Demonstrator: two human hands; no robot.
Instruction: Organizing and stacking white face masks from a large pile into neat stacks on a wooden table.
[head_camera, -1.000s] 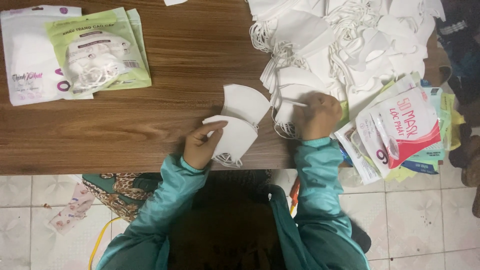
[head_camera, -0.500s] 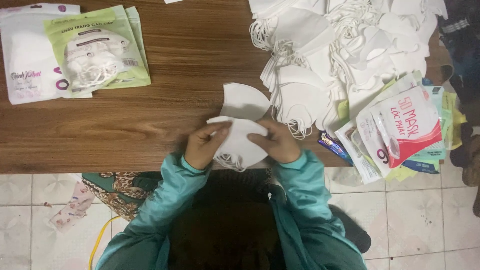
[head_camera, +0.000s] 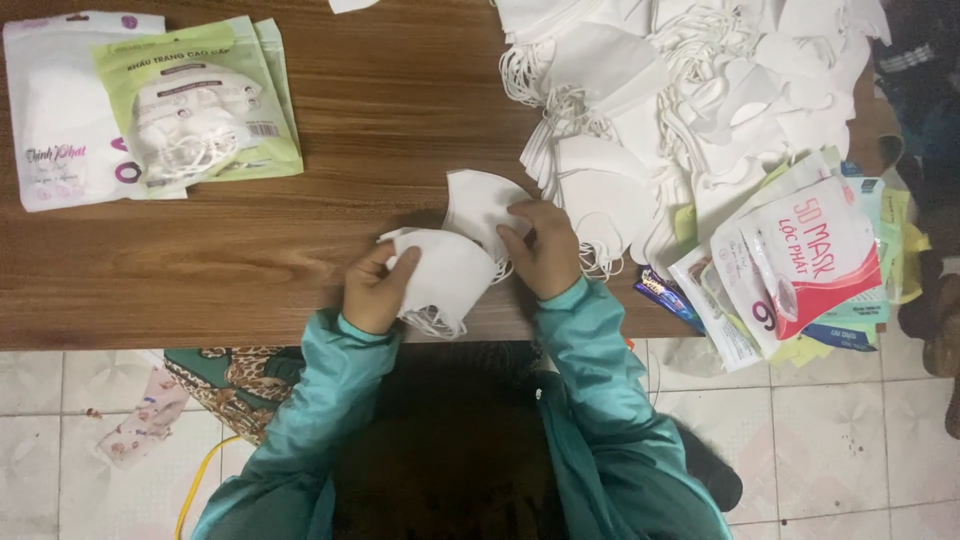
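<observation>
My wooden desk (head_camera: 300, 240) fills the upper view. At one o'clock sprawls a big heap of loose white masks (head_camera: 690, 90); at three o'clock, a fan of printed pouches (head_camera: 800, 260); at ten o'clock, two filled packets (head_camera: 150, 110). At centre I hold a small stack of folded white masks (head_camera: 450, 275), its long axis running from seven to one o'clock, ear loops dangling toward me. My left hand (head_camera: 375, 295) grips its lower left edge; my right hand (head_camera: 545, 250) pinches the upper mask (head_camera: 480, 205), the two hands set apart.
</observation>
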